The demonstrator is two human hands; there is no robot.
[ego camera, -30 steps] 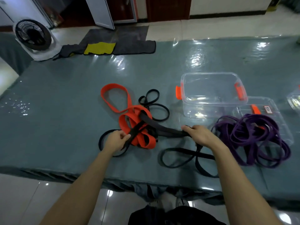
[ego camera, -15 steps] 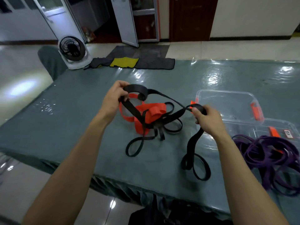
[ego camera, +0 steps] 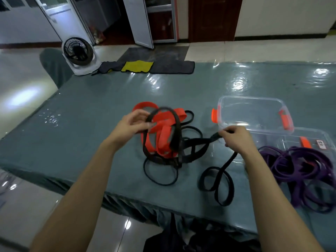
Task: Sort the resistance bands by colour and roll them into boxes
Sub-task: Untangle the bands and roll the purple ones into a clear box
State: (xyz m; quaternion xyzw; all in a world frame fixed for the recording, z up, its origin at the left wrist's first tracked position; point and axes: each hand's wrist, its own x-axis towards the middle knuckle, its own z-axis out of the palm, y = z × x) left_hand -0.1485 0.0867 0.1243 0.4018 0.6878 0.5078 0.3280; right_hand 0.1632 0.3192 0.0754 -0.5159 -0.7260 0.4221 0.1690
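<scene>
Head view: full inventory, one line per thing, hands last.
table: one, teal, centre of view
black bands: several, black, tangled at centre
orange bands: count unclear, orange-red, knotted among the black
purple bands: a pile, purple, near right, partly on the clear lid
clear box: one, orange latches, right of centre, empty
clear lid: one, transparent, beside the box
cloths: a few, grey and yellow, far table edge
fan: one, white, floor beyond far left corner
left hand: grips a black band loop
right hand: pinches a black band near the box

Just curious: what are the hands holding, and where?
The left hand pinches a black loop near its top; the right hand grips a black band mid-length.
</scene>
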